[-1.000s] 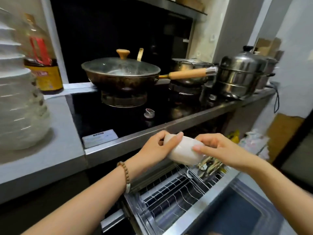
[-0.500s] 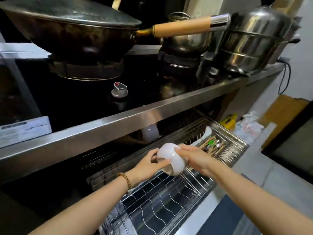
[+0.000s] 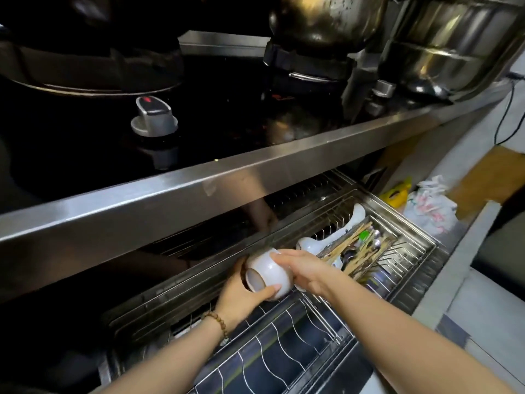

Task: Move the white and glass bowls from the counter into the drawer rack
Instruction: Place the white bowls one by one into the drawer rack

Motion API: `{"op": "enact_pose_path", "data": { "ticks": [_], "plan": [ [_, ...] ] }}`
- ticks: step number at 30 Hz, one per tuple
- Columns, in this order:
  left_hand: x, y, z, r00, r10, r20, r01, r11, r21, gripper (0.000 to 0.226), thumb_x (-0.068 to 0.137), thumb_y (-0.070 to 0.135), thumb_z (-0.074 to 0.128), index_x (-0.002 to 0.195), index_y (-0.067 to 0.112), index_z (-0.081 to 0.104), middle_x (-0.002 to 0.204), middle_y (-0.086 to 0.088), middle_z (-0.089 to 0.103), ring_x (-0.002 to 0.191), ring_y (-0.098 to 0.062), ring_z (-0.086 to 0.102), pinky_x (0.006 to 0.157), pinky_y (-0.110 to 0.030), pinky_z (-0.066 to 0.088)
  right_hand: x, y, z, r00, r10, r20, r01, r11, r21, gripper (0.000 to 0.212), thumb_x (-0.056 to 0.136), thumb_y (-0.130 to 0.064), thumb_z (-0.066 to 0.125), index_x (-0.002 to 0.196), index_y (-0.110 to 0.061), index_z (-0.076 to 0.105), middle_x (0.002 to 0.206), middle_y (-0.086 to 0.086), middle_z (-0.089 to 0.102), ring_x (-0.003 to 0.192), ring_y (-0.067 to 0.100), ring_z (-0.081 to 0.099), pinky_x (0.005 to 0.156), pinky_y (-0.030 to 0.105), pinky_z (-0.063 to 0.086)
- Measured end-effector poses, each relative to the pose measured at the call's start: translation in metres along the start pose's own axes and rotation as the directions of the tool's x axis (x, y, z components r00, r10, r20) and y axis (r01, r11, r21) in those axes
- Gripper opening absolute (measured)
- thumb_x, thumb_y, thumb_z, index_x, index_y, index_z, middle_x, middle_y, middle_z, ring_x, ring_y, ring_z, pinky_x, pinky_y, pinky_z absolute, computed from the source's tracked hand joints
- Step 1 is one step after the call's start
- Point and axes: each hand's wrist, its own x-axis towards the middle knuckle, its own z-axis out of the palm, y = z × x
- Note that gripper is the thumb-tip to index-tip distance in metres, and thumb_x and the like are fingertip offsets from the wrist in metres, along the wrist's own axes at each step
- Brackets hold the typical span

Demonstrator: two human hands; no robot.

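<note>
I hold the white bowl (image 3: 268, 274) between both hands just above the far end of the drawer rack (image 3: 284, 351), tipped on its side below the bench (image 3: 199, 189) edge. My left hand (image 3: 244, 294) cups it from beneath, thumb curled across it. My right hand (image 3: 305, 270) grips its upper wall. I judge it glazed ceramic: stiff, slick, light, liable to chip on wire, and best held by rim and foot. My left fingers and the slot beneath are hidden, and no glass bowl is in view.
</note>
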Motion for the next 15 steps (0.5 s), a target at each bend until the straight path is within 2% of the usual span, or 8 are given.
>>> {"op": "enact_pose_path", "data": {
  "ticks": [1, 5, 8, 11, 15],
  "plan": [
    [0.0, -0.005, 0.0, 1.0, 0.009, -0.011, -0.009, 1.0, -0.011, 0.074, 0.056, 0.025, 0.09, 0.114, 0.034, 0.044, 0.11, 0.01, 0.063, 0.099, -0.002, 0.06, 0.079, -0.01, 0.047, 0.001, 0.002, 0.001, 1.0, 0.008, 0.011, -0.008, 1.0, 0.025, 0.037, 0.094, -0.02, 0.054, 0.129, -0.007, 0.054, 0.126, 0.018, 0.061, 0.108, 0.027, 0.059, 0.097, 0.04, 0.047],
    [-0.003, -0.022, -0.003, 1.0, -0.011, -0.03, 0.01, 1.0, -0.016, 0.071, 0.049, 0.037, 0.09, 0.107, 0.041, 0.051, 0.109, 0.013, 0.064, 0.098, -0.003, 0.063, 0.084, -0.024, 0.052, 0.005, 0.01, 0.008, 0.999, 0.03, 0.034, -0.031, 0.999, 0.045, 0.036, 0.095, -0.016, 0.053, 0.128, -0.003, 0.054, 0.126, 0.022, 0.059, 0.103, 0.027, 0.059, 0.091, 0.04, 0.048],
    [-0.006, -0.029, 0.001, 0.999, -0.04, -0.012, 0.04, 0.999, -0.003, 0.065, 0.049, 0.04, 0.09, 0.101, 0.046, 0.05, 0.105, 0.018, 0.063, 0.093, 0.006, 0.062, 0.077, -0.014, 0.05, 0.008, 0.017, 0.008, 0.999, 0.048, 0.02, -0.049, 0.999, 0.012, 0.037, 0.094, -0.017, 0.054, 0.128, -0.002, 0.054, 0.127, 0.022, 0.059, 0.103, 0.027, 0.058, 0.094, 0.042, 0.046],
    [-0.006, -0.033, 0.007, 0.999, -0.034, -0.025, 0.034, 0.999, 0.007, 0.065, 0.051, 0.04, 0.089, 0.102, 0.046, 0.05, 0.106, 0.02, 0.062, 0.093, 0.011, 0.06, 0.075, -0.008, 0.047, 0.011, 0.023, 0.006, 0.999, 0.031, 0.01, -0.031, 0.999, 0.021, 0.035, 0.094, -0.016, 0.054, 0.126, -0.002, 0.056, 0.125, 0.023, 0.06, 0.102, 0.028, 0.058, 0.099, 0.046, 0.046],
    [-0.004, -0.034, 0.008, 0.999, -0.039, -0.018, 0.039, 0.999, -0.003, 0.064, 0.054, 0.036, 0.089, 0.1, 0.05, 0.047, 0.105, 0.024, 0.06, 0.092, 0.012, 0.058, 0.071, -0.003, 0.045, 0.015, 0.028, 0.004, 1.0, 0.005, -0.031, -0.004, 1.0, 0.028, 0.034, 0.093, -0.017, 0.056, 0.123, -0.002, 0.058, 0.121, 0.02, 0.063, 0.108, 0.03, 0.06, 0.094, 0.041, 0.049]
  ]
}}
